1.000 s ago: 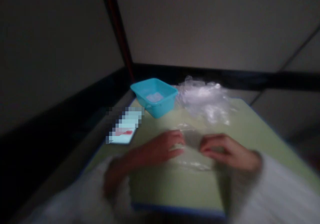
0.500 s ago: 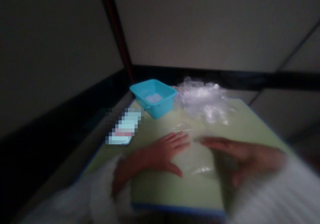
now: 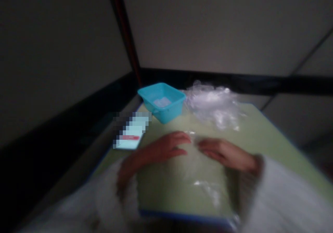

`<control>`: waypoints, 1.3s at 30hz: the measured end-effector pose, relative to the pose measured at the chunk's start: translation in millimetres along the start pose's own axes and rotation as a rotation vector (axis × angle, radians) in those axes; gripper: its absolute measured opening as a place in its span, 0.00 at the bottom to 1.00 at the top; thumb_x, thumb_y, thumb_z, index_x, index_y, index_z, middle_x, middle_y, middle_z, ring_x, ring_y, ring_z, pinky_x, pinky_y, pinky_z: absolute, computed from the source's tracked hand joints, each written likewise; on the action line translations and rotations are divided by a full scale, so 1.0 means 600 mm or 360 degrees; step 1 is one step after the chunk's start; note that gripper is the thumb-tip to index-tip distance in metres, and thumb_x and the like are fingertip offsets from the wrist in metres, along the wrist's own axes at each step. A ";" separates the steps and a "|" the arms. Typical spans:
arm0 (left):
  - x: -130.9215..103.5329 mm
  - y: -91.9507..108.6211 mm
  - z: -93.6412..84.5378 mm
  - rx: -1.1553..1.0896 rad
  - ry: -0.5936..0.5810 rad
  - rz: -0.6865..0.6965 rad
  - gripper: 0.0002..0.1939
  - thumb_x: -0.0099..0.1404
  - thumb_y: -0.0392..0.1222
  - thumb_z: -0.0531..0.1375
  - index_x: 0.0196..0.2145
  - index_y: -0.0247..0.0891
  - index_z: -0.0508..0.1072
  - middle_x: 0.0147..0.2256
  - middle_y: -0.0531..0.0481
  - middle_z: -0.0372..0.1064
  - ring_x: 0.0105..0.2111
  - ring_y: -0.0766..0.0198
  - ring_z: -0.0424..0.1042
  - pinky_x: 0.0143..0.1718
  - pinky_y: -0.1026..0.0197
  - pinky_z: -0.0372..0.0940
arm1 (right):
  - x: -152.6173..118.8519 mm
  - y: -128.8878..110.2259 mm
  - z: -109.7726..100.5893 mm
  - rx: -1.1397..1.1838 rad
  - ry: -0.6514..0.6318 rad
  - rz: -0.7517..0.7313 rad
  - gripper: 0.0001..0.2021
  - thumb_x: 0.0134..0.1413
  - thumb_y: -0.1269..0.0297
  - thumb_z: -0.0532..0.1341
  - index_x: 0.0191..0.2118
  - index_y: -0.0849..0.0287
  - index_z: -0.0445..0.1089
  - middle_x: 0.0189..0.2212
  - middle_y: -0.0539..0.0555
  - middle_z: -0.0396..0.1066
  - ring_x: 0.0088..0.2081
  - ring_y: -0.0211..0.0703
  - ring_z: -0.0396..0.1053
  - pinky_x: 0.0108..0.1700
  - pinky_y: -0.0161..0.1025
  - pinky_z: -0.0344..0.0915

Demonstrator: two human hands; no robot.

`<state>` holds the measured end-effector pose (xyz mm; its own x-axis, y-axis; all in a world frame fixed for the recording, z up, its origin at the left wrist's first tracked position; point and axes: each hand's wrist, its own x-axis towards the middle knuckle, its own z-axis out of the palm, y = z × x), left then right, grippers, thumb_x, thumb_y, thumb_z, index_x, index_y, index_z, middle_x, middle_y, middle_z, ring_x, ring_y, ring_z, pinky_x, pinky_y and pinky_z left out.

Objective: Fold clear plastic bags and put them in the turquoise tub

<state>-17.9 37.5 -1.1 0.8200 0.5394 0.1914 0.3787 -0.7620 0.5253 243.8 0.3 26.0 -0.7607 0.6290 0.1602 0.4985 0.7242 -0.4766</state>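
Note:
A clear plastic bag [image 3: 200,170] lies flat in front of me, its glossy lower part reaching toward the table's near edge. My left hand [image 3: 166,148] is at the bag's upper left, palm down and fingers bent, with a gap between fingers and thumb. Opposite it, my right hand [image 3: 226,153] has its fingers and thumb drawn together at the bag's upper right part. Blur hides exactly how much film it pinches.
A turquoise plastic basket [image 3: 169,114] holding something whitish stands at the back of the yellow-green table [image 3: 161,198]. To its right is a heap of crumpled clear plastic bags [image 3: 213,103]. A lit phone [image 3: 132,136], partly pixelated, lies by the left edge. Walls rise behind.
My right hand has closed its fingers and moved left, near my left hand. My left hand's spread fingers have bent. The bag's glossy film now reaches nearer the front edge.

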 end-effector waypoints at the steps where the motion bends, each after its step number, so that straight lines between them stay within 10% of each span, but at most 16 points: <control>1: 0.001 -0.001 0.004 0.0012 -0.0025 0.0016 0.17 0.67 0.41 0.54 0.53 0.41 0.67 0.56 0.44 0.62 0.58 0.58 0.58 0.60 0.54 0.54 | 0.006 0.008 0.014 -0.0070 -0.0034 -0.0002 0.15 0.65 0.67 0.49 0.49 0.63 0.69 0.48 0.61 0.70 0.50 0.45 0.69 0.52 0.45 0.66; 18: -0.004 -0.037 0.030 0.0204 -0.0163 -0.0040 0.56 0.48 0.64 0.64 0.65 0.34 0.45 0.65 0.34 0.37 0.65 0.47 0.36 0.64 0.46 0.39 | -0.008 0.070 0.047 -0.0605 0.0214 0.0459 0.33 0.60 0.45 0.49 0.61 0.68 0.56 0.60 0.71 0.55 0.61 0.59 0.54 0.59 0.59 0.53; 27: 0.021 -0.048 0.026 0.0099 0.0623 -0.0626 0.15 0.63 0.34 0.52 0.48 0.33 0.66 0.45 0.43 0.68 0.48 0.59 0.67 0.50 0.53 0.62 | -0.004 0.069 0.045 -0.0532 0.0407 0.0379 0.24 0.63 0.53 0.51 0.56 0.64 0.62 0.58 0.68 0.59 0.59 0.58 0.58 0.58 0.59 0.55; 39: 0.040 -0.048 0.024 -0.0590 0.0805 -0.0695 0.15 0.53 0.26 0.54 0.39 0.34 0.67 0.27 0.55 0.63 0.27 0.69 0.65 0.30 0.68 0.62 | 0.003 0.060 0.044 0.0165 0.0639 0.0450 0.20 0.59 0.54 0.55 0.52 0.58 0.67 0.53 0.60 0.67 0.54 0.55 0.65 0.56 0.57 0.61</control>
<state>-2.9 67.4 -23.7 0.2988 0.9305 0.2119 0.3812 -0.3199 0.8674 249.4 19.8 -13.6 -0.3718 0.8704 0.3227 0.6024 0.4907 -0.6296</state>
